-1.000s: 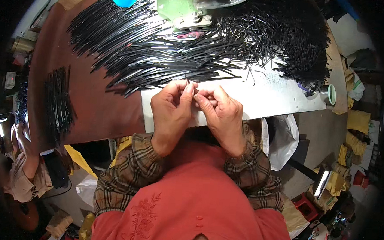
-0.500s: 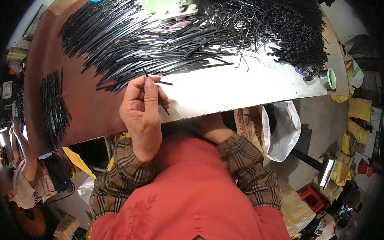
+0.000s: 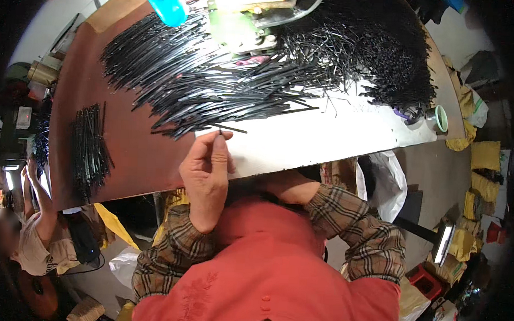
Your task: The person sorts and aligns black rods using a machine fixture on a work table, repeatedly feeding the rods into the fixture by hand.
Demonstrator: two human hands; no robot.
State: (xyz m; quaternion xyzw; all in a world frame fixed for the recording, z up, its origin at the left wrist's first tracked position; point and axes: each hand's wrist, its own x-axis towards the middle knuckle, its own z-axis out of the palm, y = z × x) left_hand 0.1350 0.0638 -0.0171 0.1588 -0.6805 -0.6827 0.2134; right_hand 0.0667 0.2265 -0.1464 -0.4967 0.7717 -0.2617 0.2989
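Note:
My left hand [image 3: 206, 172] is raised at the table's front edge, thumb and forefinger pinched together. A dark tip of a thin black rod shows between those fingertips; the rest of it is hidden behind the hand. Just beyond, another thin black rod [image 3: 233, 129] lies apart on the white sheet [image 3: 304, 128]. It sits by the near edge of a wide heap of black rods [image 3: 214, 95]. My right hand [image 3: 293, 188] is low, at the table's front edge against my body. Its fingers are hidden under the edge.
A smaller bundle of black rods [image 3: 89, 156] lies on the brown table [image 3: 134, 155] at left. Bent black pieces [image 3: 387, 57] pile up at right, near a green-rimmed cup [image 3: 439, 118]. A lamp and machine part [image 3: 245, 34] stand behind. Left, another person [image 3: 41, 237] works.
My left hand has turned, so the rod that showed along it is now mostly hidden. The view has shifted, moving the table's contents in the picture. My right hand stays under the edge.

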